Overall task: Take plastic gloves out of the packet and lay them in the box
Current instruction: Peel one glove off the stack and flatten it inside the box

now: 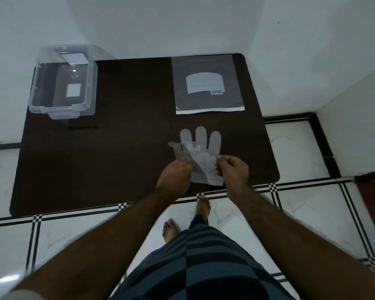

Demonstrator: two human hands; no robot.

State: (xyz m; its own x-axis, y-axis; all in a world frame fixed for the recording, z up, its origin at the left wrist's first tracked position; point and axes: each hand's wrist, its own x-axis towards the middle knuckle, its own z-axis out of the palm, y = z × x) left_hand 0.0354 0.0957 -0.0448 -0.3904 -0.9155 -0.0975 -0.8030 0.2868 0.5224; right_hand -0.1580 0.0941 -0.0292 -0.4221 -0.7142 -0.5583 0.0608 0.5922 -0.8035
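Note:
A thin translucent plastic glove (200, 146) lies near the front right of the dark table (121, 152), fingers pointing away from me, partly folded over itself. My left hand (176, 175) pinches its left edge and my right hand (233, 168) pinches its right edge near the cuff. The flat grey glove packet (207, 85) lies at the back right of the table, apart from my hands. The clear plastic box (63, 83) stands open at the back left corner, overhanging the table edge, with nothing visible inside but a label.
White walls close in behind and to the right of the table. The floor (78, 230) is white tile with black checkered lines. My bare feet (202, 207) stand at the table's front edge.

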